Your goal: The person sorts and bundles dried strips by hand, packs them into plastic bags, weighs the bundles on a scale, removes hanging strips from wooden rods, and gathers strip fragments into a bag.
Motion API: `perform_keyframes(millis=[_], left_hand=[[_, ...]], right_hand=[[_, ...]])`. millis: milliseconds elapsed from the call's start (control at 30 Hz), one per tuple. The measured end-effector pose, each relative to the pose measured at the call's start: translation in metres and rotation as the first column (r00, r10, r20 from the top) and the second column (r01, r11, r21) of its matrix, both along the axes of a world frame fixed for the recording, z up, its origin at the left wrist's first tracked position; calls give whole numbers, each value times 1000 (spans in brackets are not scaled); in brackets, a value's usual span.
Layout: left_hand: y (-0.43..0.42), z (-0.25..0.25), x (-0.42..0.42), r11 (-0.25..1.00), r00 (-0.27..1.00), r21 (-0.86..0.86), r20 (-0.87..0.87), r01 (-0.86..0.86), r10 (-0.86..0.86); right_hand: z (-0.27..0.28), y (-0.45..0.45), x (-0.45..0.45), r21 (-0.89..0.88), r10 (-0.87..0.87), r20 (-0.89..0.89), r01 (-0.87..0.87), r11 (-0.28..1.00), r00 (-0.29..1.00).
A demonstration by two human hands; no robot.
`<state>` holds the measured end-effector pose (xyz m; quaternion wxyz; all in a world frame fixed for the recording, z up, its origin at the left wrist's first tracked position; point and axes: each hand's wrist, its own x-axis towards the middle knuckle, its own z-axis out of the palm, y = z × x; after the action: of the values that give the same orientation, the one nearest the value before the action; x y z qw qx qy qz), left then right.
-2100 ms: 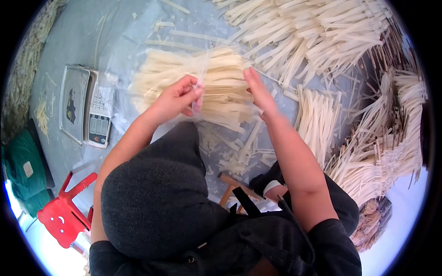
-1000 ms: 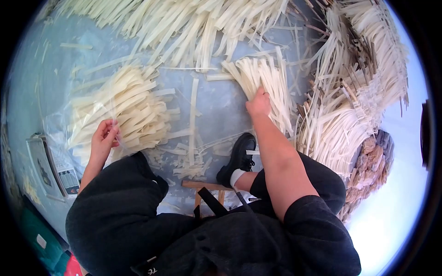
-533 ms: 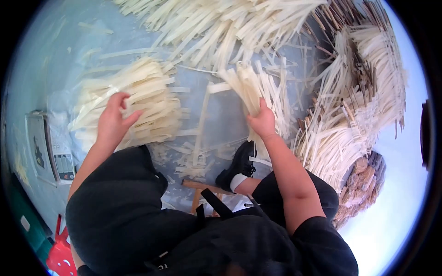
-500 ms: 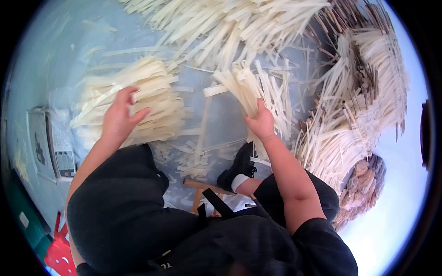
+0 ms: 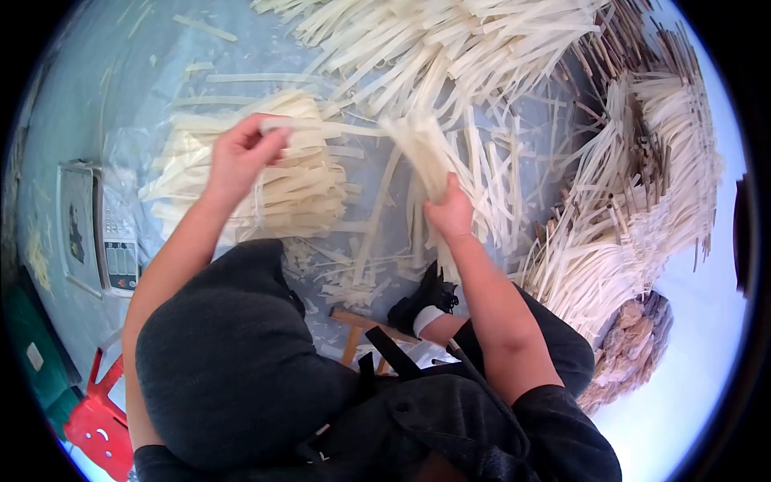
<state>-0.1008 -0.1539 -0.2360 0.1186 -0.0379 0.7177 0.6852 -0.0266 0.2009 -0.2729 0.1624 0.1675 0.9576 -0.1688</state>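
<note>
My left hand (image 5: 245, 161) pinches the end of one long, flat, cream-coloured strip (image 5: 341, 128), which looks like a wide dried noodle. The strip stretches sideways toward the bundle of strips (image 5: 424, 153) gripped in my right hand (image 5: 451, 212); whether the two touch I cannot tell. This bundle is tilted up and to the left, its top end slightly blurred. Under my left hand lies a thick stack of similar strips (image 5: 297, 189), roughly lined up sideways. Loose strips (image 5: 502, 185) are scattered just right of my right hand.
A large heap of strips (image 5: 450, 48) spreads across the far floor. Along the right runs a long pile of strips (image 5: 598, 257) mixed with thin brown sticks (image 5: 634, 153). On the left stands a weighing scale (image 5: 100, 233). A red plastic stool (image 5: 100, 426) and a wooden stool (image 5: 353, 321) are near my body.
My left hand was open over the stack; now it has closed on a single strip, raised toward the bundle. My right hand keeps its grip on the bundle. The view has shifted slightly.
</note>
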Motion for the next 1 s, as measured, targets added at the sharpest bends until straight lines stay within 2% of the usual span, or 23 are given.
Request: perform_keyframes(millis=[67,100,133,167,200,267,333,400,433,467,500,567,600,667,733,800,867,900,1000], left_hand=[[-25,19,-8,999,995,-32,97,10,-7],[-28,22,-8,999,995,-34,100,11,-8],[-31,24,-7,996,978,-8,188,89,-86],[-32,25,-5,987,948,26,273,162,-162],[-27,26,-3,987,948,26,275,158,-158],[-10,26,1,989,951,120,286,87,-119],[-16,17,-5,988,962,116,241,101,-127],[-22,16,-18,922,988,364,123,-131,92],[-27,22,-22,874,984,454,120,-173,132],[-32,25,-25,876,984,452,122,-171,130],[-37,27,-26,830,976,516,151,-212,155],[-35,25,-23,698,949,645,256,-311,186],[-29,21,-20,697,949,646,255,-311,186],[-12,16,-12,740,920,588,379,-326,105],[9,16,-4,772,900,546,429,-325,75],[24,11,5,864,886,490,445,-117,-132],[37,14,12,874,857,482,474,-62,-200],[41,14,15,880,822,475,504,-8,-265],[48,-7,29,849,849,528,451,-6,-275]], right_hand=[[-7,19,-5,-27,-21,-41,20,999,999],[-5,24,-7,-151,15,-107,-31,988,994],[-3,30,-10,-268,45,-176,-91,959,983],[-15,40,-9,-286,46,-209,-106,952,977],[-7,39,-10,-287,50,-207,-109,952,977],[16,34,-12,-533,-128,-80,66,843,989],[5,45,-4,-510,-107,-105,39,859,989],[0,58,-1,-484,-93,-140,14,875,986],[-2,63,-1,-426,-46,-134,-16,904,990],[-3,64,1,-369,2,-123,-47,928,992],[5,61,1,-373,-2,-119,-43,927,993],[38,50,-5,-608,-179,63,180,773,982],[48,48,-5,-608,-179,62,179,774,982],[62,47,-5,-677,-184,92,197,710,979],[66,45,-8,-650,-109,101,149,745,989],[69,39,-9,-625,-40,110,101,774,993],[69,26,-9,-549,142,-18,-128,826,990],[71,17,-8,-550,142,-20,-129,825,990],[71,-13,-3,-576,217,-15,-186,796,976]])
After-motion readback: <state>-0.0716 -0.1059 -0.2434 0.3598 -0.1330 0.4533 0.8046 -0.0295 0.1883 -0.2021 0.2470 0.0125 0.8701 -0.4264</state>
